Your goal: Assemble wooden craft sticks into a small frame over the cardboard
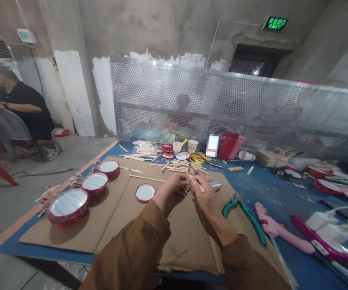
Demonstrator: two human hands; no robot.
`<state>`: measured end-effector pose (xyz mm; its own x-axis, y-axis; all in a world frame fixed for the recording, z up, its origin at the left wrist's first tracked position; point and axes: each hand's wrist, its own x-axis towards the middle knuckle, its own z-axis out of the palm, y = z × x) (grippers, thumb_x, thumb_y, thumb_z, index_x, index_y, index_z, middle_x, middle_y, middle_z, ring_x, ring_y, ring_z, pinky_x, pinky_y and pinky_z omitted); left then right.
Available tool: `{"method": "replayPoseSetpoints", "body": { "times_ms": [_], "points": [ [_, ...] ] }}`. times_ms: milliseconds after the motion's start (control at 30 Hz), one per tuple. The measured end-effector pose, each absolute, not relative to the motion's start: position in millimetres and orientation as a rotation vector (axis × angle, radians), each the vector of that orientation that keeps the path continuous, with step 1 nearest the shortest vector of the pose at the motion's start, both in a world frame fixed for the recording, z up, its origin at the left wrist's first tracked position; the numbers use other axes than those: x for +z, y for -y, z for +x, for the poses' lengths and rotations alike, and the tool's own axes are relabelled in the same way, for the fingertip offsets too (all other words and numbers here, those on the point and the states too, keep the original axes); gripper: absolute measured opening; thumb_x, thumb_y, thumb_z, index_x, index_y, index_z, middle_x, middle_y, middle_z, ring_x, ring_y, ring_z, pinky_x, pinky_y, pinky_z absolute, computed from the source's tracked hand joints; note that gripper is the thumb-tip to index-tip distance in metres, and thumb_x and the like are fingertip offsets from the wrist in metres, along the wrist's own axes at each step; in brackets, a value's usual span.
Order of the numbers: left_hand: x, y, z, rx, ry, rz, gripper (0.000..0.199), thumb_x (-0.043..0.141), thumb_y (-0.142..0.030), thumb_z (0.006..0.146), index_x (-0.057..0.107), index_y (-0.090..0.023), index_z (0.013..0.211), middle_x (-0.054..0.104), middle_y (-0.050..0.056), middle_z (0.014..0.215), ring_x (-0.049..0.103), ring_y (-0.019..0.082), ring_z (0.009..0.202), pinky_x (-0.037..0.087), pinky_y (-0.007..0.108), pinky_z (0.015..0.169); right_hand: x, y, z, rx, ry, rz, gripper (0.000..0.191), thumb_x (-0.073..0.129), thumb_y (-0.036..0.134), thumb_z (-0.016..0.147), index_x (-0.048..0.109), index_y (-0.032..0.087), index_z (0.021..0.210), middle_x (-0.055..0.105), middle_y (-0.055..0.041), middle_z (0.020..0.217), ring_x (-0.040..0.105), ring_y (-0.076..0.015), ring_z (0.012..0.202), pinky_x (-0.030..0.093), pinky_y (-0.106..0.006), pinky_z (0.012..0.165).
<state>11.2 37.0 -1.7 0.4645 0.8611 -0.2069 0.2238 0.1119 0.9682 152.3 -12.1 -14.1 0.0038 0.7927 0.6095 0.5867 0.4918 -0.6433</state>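
Note:
My left hand [174, 185] and my right hand [204, 194] meet over a brown cardboard sheet [113, 213], their fingertips pinching a thin wooden stick [200, 186]. A red-rimmed white disc [145, 192] lies just left of my left hand. Beyond it stand stacked red-rimmed round frames [68, 206], with loose wooden sticks [180, 169] past my fingers. Green-handled pliers [246, 216] lie right of my right hand, and a pink glue gun [278, 228] lies further right.
The cardboard rests on a blue table [252, 189] crowded with sticks, cups, a red bottle [226, 147] and more red rings. A magenta glue gun [322, 245] lies at right. A seated person [19, 104] is at far left, and a perforated metal screen [192, 96] stands behind the table.

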Motion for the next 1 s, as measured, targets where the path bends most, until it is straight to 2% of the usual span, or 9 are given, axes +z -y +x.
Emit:
{"method": "replayPoseSetpoints", "body": {
  "times_ms": [233,633,1000],
  "points": [
    [-3.9,-38.1,11.6,0.644,-0.984,1.385,0.007,0.066,-0.02,0.089,0.065,-0.013,0.089,0.056,-0.004,0.056,0.058,0.009,0.046,0.049,0.018,0.053,-18.3,8.7,156.3,0.241,1.683,-1.198,0.035,0.05,0.049,0.096,0.064,0.023,0.077,0.064,-0.0011,0.069,0.057,-0.0186,0.067,0.046,-0.029,0.067],
    [-3.1,-38.5,12.3,0.636,-1.018,1.385,0.009,0.056,-0.014,0.091,0.065,-0.012,0.092,0.056,-0.004,0.053,0.059,0.009,0.047,0.05,0.018,0.053,-20.5,7.6,156.4,0.231,1.697,-1.196,0.035,0.049,0.049,0.096,0.066,0.023,0.08,0.07,-0.0034,0.076,0.063,-0.0202,0.074,0.048,-0.029,0.072],
    [-5.8,-40.6,13.0,0.639,-1.014,1.374,0.007,0.064,-0.02,0.09,0.066,-0.013,0.092,0.057,-0.004,0.053,0.058,0.008,0.045,0.048,0.016,0.051,-15.0,11.8,153.1,0.249,1.676,-1.221,0.036,0.049,0.051,0.095,0.066,0.022,0.082,0.07,-0.0042,0.077,0.063,-0.0205,0.073,0.049,-0.03,0.073]
  ]
}}
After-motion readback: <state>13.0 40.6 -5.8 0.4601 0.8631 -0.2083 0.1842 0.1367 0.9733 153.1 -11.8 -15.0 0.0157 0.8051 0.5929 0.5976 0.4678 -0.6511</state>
